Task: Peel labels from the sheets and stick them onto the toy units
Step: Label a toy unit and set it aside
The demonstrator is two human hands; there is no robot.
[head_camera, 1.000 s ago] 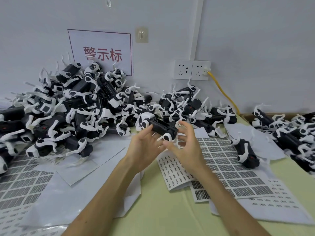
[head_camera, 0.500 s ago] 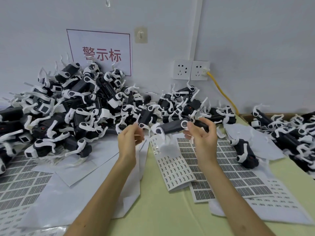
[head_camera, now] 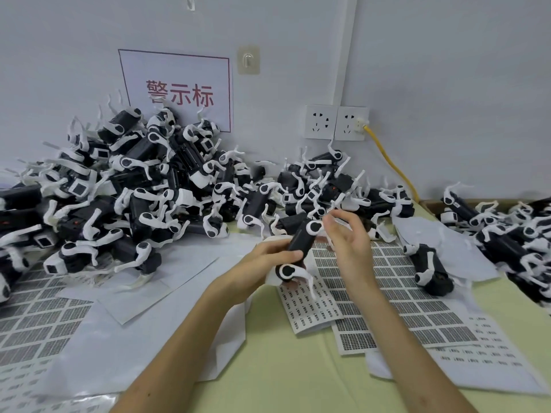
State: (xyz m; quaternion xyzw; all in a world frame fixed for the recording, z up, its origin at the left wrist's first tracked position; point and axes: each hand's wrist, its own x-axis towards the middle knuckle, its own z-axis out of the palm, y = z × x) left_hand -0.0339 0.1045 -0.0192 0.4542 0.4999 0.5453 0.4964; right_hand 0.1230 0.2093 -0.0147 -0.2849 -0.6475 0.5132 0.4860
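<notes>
Green table [head_camera: 283, 371] beneath label sheets [head_camera: 405, 308], toy unit [head_camera: 301, 242] in curled left hand [head_camera: 264, 263] (right hand [head_camera: 348, 245] loose-fingered just beside)

The label sheets [head_camera: 402, 296] bear print too small to read.

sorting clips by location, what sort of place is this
Most likely a small factory or assembly bench for labelling toys: a heap of identical black-and-white toy units, printed label sheets spread over the table, and the left hand gripping one toy unit.
</notes>
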